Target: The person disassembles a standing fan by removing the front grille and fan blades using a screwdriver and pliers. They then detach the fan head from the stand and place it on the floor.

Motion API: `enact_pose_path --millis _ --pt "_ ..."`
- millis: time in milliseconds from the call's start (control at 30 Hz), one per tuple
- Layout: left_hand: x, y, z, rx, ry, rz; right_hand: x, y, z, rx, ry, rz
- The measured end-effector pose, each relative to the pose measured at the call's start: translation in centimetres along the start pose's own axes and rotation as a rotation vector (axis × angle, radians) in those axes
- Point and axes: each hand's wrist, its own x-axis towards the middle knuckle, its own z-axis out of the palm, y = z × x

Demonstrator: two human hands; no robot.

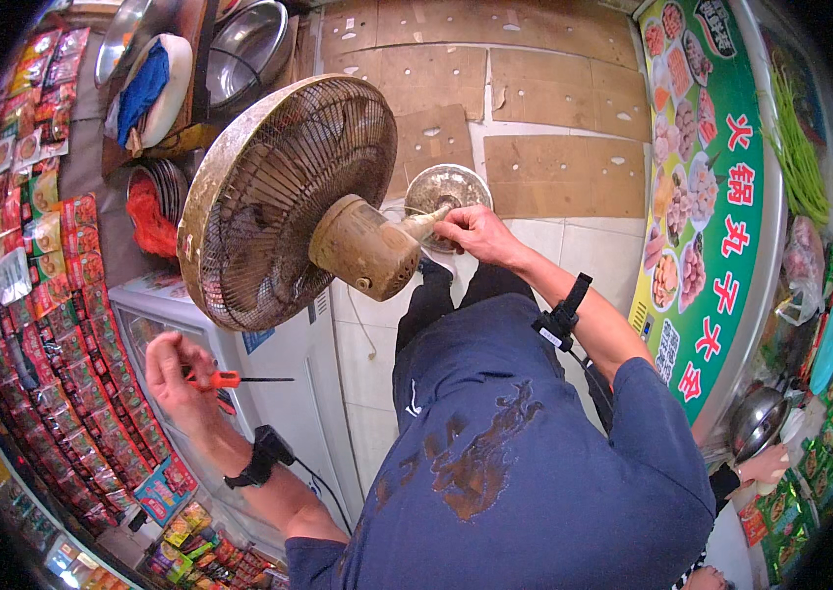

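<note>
A dirty electric fan [289, 197] stands in front of me, its wire cage facing left and its brown motor housing [367, 251] toward me. Dust and rust cover the cage. Below the housing, my right hand [480, 236] pinches the fan's pale neck [426, 222], above the round stained base [448, 187] on the floor. To the left of the fan, my left hand [180, 379] is closed around the orange handle of a screwdriver [228, 379]. Its dark shaft points right, away from the fan.
Racks of seasoning packets [72, 334] line the left, beside a white cabinet [289, 383]. Steel bowls [249, 54] sit on a shelf at upper left. Flattened cardboard [564, 177] covers floor tiles. A green-signed freezer [702, 197] bounds the right; another person's hand [766, 464] shows at lower right.
</note>
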Motion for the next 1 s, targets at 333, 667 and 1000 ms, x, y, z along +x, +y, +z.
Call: enact_pose_path --millis 333,667,1000 --pt "-2.0 -2.2 0.8 -0.073 -0.175 -0.031 -1.0 0.1 1.1 -0.201 0.145 -0.134" --pt "0.7 -1.8 -2.0 0.035 -0.14 0.045 -4.0 0.4 2.5 -0.164 0.157 -0.008" --pt "9.2 -10.5 -7.5 0.005 -0.546 -0.145 -4.0 4.8 15.2 -0.112 0.571 -0.246"
